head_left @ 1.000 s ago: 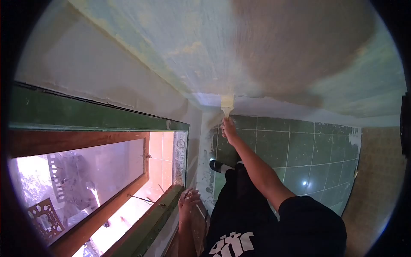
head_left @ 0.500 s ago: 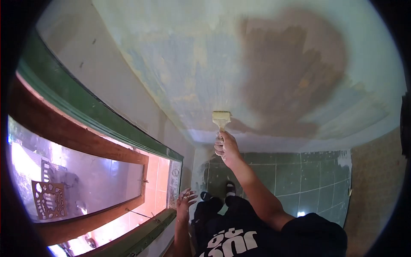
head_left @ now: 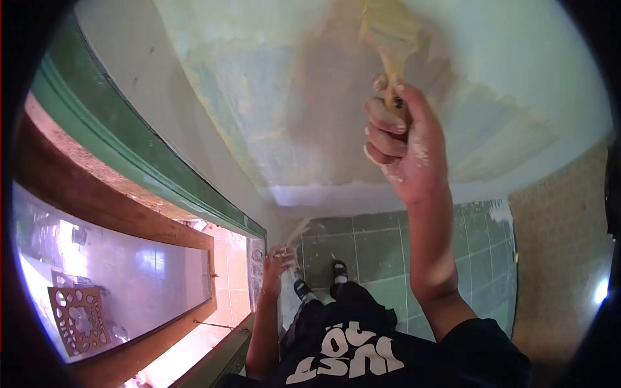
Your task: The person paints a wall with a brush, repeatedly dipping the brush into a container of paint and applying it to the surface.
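Observation:
My right hand (head_left: 411, 139), specked with pale paint, is wrapped round the handle of a wide flat paintbrush (head_left: 391, 29). It is raised high, the brush head pointing up and slightly blurred. Behind it is the wall (head_left: 259, 97), coated in patchy pale green, yellow and bluish strokes, with my shadow over its middle. Low on the left, my left hand (head_left: 279, 260) hangs beside the door frame, whitish smears on its loosely spread fingers and nothing in them.
Along the left runs a green door frame (head_left: 155, 161), with a wood-framed glass pane (head_left: 129, 258) beyond it. A carved brown panel (head_left: 81, 320) shows there. Dark green tiles (head_left: 375, 249), spattered white, lie under my sandalled feet. At the right stands a brownish surface (head_left: 550, 258).
My right hand has lifted the brush from low on the wall up and to the right, nearer the camera. My left hand has risen slightly. The view has shifted a little.

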A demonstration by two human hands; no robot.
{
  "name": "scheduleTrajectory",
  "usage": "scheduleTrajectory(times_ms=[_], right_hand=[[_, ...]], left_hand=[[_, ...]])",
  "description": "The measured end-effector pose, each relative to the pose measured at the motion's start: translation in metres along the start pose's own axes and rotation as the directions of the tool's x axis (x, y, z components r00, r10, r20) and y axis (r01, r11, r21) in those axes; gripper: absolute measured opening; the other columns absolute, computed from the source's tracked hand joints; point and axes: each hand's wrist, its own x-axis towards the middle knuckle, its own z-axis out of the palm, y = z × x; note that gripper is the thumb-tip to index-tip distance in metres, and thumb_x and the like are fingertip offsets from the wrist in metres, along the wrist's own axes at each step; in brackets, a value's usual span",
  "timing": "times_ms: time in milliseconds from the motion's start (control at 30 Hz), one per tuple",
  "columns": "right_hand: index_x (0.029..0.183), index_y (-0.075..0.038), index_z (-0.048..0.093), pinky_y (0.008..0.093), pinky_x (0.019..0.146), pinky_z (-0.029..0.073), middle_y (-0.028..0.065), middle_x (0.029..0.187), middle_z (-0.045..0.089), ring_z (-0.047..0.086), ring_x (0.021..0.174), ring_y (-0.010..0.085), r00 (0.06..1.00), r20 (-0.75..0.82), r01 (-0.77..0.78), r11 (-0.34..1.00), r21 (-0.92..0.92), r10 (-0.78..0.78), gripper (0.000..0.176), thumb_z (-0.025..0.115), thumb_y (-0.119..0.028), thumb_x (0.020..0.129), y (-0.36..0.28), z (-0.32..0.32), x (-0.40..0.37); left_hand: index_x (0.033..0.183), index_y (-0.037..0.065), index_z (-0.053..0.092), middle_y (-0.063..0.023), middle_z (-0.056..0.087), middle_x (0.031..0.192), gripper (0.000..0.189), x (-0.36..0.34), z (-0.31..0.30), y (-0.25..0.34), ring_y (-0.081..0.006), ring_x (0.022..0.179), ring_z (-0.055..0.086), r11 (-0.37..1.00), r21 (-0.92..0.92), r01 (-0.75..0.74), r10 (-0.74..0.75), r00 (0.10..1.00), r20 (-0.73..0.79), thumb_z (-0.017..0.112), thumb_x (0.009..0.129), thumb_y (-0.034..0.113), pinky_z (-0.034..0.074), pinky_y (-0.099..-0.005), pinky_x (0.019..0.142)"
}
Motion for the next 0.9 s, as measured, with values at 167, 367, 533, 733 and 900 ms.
scheduleTrajectory(times_ms=[167,367,533,733,900], right_hand=[[0.104,-0.017,0.051,0.0231,0.042,0.016,-0.0075,0.062,0.03,0.02,0.044,0.0033,0.993,-0.093,-0.073,0.997,0.023,0.075,0.028,0.045,-0.045,0.104,0.045,-0.057,0.006],[0.103,-0.018,0.05,0.0214,0.043,0.02,-0.0073,0.066,0.037,0.026,0.046,0.0036,0.934,-0.199,-0.283,0.955,0.089,0.296,0.034,0.049,-0.051,0.102,0.216,-0.204,0.023],[0.101,-0.017,0.051,0.0223,0.042,0.025,-0.0073,0.068,0.037,0.029,0.047,0.0037,0.837,-0.331,-0.407,0.9,0.157,0.437,0.032,0.054,-0.049,0.1,0.368,-0.33,0.014],[0.097,-0.017,0.049,0.0232,0.043,0.024,-0.0073,0.066,0.037,0.03,0.047,0.0053,0.603,-0.494,-0.667,0.735,0.118,0.626,0.033,0.05,-0.049,0.101,0.456,-0.417,0.0],[0.091,-0.016,0.051,0.0256,0.04,0.023,-0.0061,0.064,0.039,0.031,0.045,0.0068,0.657,-0.449,-0.614,0.776,0.147,0.605,0.03,0.049,-0.044,0.102,0.433,-0.393,0.008]], left_hand=[[0.133,0.006,0.054,-0.0115,0.065,0.12,0.044,0.009,-0.002,0.004,-0.0228,0.107,0.064,0.989,0.087,0.123,-0.12,0.992,-0.035,0.05,0.101,0.036,0.049,-0.0371,0.089],[0.131,0.005,0.055,-0.012,0.065,0.12,0.043,0.018,-0.021,-0.024,-0.0225,0.106,0.064,0.986,0.099,0.134,-0.126,0.989,-0.08,0.052,0.101,0.036,0.049,-0.036,0.09],[0.131,0.006,0.055,-0.0115,0.066,0.119,0.042,0.022,-0.028,-0.053,-0.0222,0.107,0.065,0.953,0.146,0.266,-0.231,0.947,-0.222,0.052,0.101,0.035,0.049,-0.0355,0.089],[0.131,0.005,0.055,-0.0116,0.066,0.119,0.042,0.021,-0.011,-0.051,-0.0226,0.106,0.065,0.952,0.146,0.268,-0.23,0.945,-0.233,0.053,0.101,0.034,0.049,-0.0355,0.09],[0.133,0.004,0.053,-0.0117,0.065,0.119,0.045,0.011,0.0,-0.033,-0.0225,0.108,0.064,0.977,0.11,0.18,-0.159,0.971,-0.176,0.053,0.101,0.035,0.049,-0.0363,0.09]])
